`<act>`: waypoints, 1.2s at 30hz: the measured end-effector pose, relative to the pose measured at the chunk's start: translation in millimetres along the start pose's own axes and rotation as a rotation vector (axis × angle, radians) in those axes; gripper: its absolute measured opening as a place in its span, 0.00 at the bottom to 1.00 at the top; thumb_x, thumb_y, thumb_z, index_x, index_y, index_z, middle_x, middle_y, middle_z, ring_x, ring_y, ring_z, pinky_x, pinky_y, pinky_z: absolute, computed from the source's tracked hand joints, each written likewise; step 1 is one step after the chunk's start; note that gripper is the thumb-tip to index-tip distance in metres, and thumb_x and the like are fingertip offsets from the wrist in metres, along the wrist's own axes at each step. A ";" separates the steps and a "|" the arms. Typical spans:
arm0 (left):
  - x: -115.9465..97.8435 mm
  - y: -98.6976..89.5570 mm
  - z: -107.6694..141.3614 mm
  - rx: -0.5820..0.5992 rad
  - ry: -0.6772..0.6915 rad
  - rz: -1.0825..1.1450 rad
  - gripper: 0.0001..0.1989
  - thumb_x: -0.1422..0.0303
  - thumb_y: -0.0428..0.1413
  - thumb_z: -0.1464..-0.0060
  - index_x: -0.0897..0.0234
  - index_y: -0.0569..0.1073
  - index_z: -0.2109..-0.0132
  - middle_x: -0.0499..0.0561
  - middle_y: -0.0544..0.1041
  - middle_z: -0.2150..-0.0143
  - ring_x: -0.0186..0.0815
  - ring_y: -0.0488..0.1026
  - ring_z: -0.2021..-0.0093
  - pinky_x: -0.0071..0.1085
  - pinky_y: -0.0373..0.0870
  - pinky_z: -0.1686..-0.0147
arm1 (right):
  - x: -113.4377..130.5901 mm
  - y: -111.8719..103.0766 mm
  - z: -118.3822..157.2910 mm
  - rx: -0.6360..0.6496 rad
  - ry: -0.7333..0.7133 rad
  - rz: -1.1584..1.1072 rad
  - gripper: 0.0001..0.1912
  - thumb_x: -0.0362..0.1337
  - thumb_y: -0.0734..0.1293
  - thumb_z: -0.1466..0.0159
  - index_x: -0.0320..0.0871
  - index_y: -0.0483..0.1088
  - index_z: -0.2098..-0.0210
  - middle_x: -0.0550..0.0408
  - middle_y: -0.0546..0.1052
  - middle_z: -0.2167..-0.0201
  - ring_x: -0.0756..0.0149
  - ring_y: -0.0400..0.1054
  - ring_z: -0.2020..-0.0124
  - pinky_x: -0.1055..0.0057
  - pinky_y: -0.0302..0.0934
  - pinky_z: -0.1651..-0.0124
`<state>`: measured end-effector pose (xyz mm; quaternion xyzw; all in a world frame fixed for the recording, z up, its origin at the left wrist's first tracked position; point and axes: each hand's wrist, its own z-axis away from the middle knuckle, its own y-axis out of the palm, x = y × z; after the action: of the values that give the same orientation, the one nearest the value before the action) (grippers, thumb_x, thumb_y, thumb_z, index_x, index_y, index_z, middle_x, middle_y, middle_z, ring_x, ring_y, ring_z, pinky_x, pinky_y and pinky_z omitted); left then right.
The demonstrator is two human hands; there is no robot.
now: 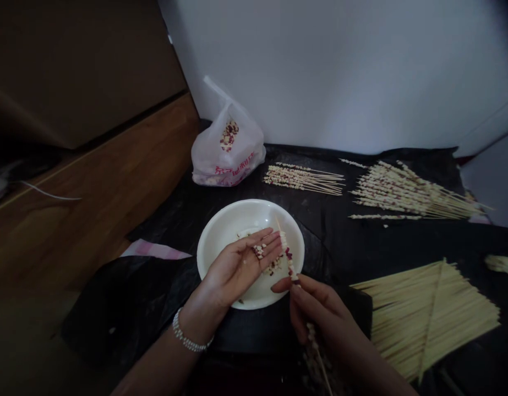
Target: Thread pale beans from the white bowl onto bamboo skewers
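My left hand [243,264] is palm up over the white bowl [207,242], its fingers stretched out flat. A few small pale and dark-red kernels [259,251] lie loose on those fingers. My right hand [317,302] is closed around a thin skewer [290,263] strung with white and dark-red pieces, its bare tip pointing up past my left fingertips. Below the right hand, the lower part of a strung stick continues toward the bottom edge. More loose kernels [273,268] rest in the bowl, partly hidden by my left hand.
A white plastic bag [229,157] of kernels stands behind the bowl. Strung skewers lie in a small bundle [303,179] and a larger pile [398,190] at the right. Many bare sticks [435,319] lie front right. Black sheeting [320,236] covers the surface before a white wall.
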<state>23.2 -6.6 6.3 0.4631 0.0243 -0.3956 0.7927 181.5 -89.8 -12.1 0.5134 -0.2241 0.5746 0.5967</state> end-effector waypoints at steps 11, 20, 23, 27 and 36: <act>-9.3 -4.3 -3.1 -0.122 0.107 -0.014 0.17 0.78 0.50 0.44 0.77 0.71 0.48 0.68 0.75 0.48 0.47 0.71 0.43 0.41 0.68 0.44 | -5.2 -2.9 -3.5 -0.084 0.002 -0.117 0.15 0.47 0.64 0.34 0.44 0.76 0.59 0.65 0.64 0.89 0.76 0.49 0.88 0.77 0.41 0.84; -12.2 -4.6 7.9 0.168 0.164 -0.311 0.16 0.73 0.51 0.40 0.72 0.75 0.48 0.65 0.73 0.42 0.47 0.66 0.38 0.41 0.61 0.40 | -1.5 -2.4 -5.2 -0.150 -0.051 -0.155 0.13 0.45 0.65 0.33 0.43 0.77 0.62 0.64 0.65 0.89 0.78 0.51 0.87 0.78 0.41 0.83; -15.0 -5.1 11.0 0.125 0.424 -0.763 0.16 0.70 0.54 0.41 0.62 0.77 0.48 0.55 0.68 0.36 0.43 0.57 0.33 0.37 0.50 0.35 | -1.5 -3.6 -6.6 -0.135 -0.069 -0.185 0.14 0.45 0.65 0.33 0.42 0.76 0.62 0.65 0.65 0.89 0.80 0.47 0.88 0.78 0.38 0.84; -10.0 -12.8 7.5 0.091 0.713 -1.365 0.16 0.69 0.51 0.39 0.56 0.75 0.46 0.50 0.64 0.33 0.41 0.49 0.30 0.44 0.41 0.33 | -3.8 -4.8 -7.0 -0.127 -0.078 -0.225 0.14 0.47 0.65 0.34 0.43 0.76 0.62 0.65 0.65 0.90 0.80 0.45 0.90 0.79 0.36 0.85; 11.4 -30.6 -4.0 0.263 0.612 -2.084 0.26 0.65 0.41 0.34 0.65 0.54 0.32 0.63 0.52 0.29 0.45 0.46 0.29 0.49 0.50 0.34 | -5.1 -4.7 -10.8 -0.184 -0.066 -0.218 0.15 0.48 0.67 0.36 0.41 0.76 0.63 0.65 0.64 0.90 0.80 0.47 0.90 0.79 0.35 0.85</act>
<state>12.4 -18.4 -22.5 0.3750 0.5578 -0.7399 -0.0264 181.1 -81.9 -22.2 0.4965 -0.2382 0.4661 0.6925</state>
